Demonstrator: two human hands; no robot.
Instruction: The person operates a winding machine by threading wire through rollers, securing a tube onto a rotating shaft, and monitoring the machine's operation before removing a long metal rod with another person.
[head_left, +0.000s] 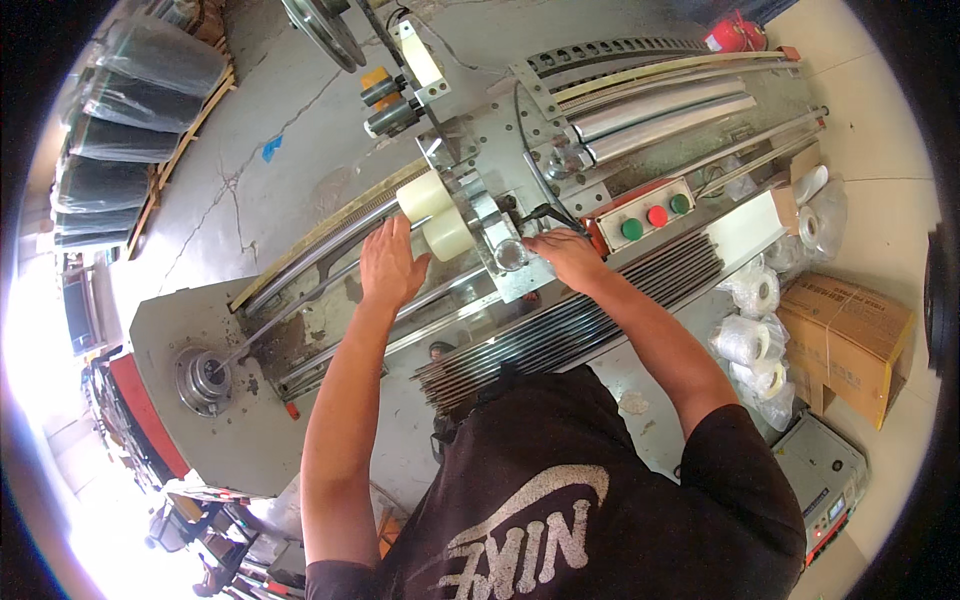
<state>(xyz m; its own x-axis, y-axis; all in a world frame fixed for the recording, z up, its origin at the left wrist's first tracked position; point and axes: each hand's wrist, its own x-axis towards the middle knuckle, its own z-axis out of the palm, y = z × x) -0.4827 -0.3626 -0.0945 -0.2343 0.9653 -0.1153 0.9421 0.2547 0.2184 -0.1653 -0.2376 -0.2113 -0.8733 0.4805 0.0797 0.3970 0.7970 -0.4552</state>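
Note:
My left hand (391, 264) lies over a thin metal rod (300, 298) close to two pale rollers (436, 216); whether its fingers grip the rod cannot be told. The rod runs from a round chuck (208, 375) at the machine's left end towards the rollers. My right hand (564, 255) is at the right edge of the metal carriage (491, 217), beside a black lever handle (551, 215); its fingertips touch the carriage area, and its grip is unclear. A control panel (646, 215) with green and red push buttons is just right of that hand.
Many thin metal rods (570, 322) lie in a tray between my body and the machine. Two thick metal cylinders (667, 120) and a cable chain (615, 54) are beyond the carriage. Plastic-wrapped rolls (754, 291) and a cardboard box (844, 330) stand at right.

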